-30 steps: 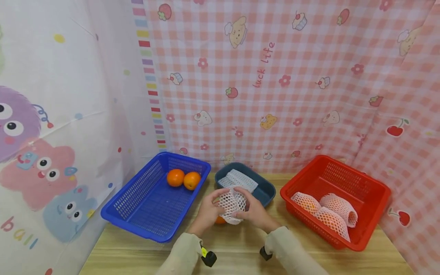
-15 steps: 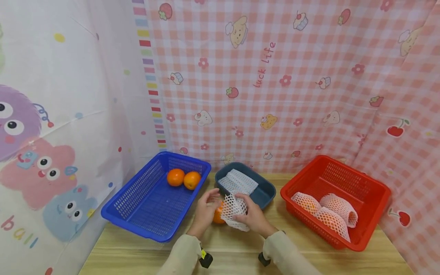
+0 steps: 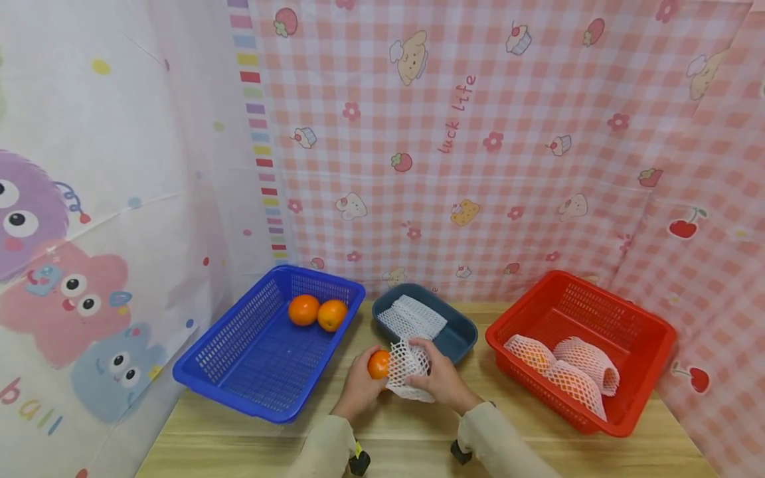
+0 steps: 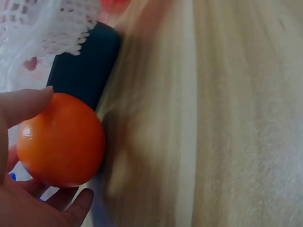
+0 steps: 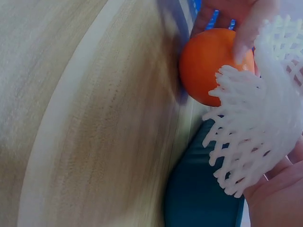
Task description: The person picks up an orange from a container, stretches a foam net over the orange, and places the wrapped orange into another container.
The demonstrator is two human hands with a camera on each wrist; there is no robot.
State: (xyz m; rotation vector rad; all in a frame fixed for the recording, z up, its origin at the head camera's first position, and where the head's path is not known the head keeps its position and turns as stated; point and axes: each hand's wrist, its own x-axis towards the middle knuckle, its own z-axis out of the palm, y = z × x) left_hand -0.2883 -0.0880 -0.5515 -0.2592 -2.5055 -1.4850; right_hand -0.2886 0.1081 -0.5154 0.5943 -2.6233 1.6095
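In the head view my left hand [image 3: 357,387] grips an orange [image 3: 378,364], with the thumb on one side of it and the fingers curled round the other in the left wrist view. A white foam net sleeve [image 3: 408,372] is held by my right hand [image 3: 445,380] just right of the orange. The sleeve's frayed mouth faces the orange [image 5: 213,66] and overlaps its edge in the right wrist view. More flat nets [image 3: 414,317] lie in a dark teal tray [image 3: 460,335] behind my hands.
At the left, a blue basket [image 3: 236,402] holds two oranges [image 3: 303,310]. A red basket [image 3: 642,372] at the right contains several net-wrapped fruits [image 3: 576,385]. All stand on a wooden table [image 3: 394,438], with patterned cloth [image 3: 382,133] behind and at the sides.
My left hand let go of the sleeve and took hold of the orange, which is now raised slightly. The sleeve stays in my right hand, tipped toward the orange.
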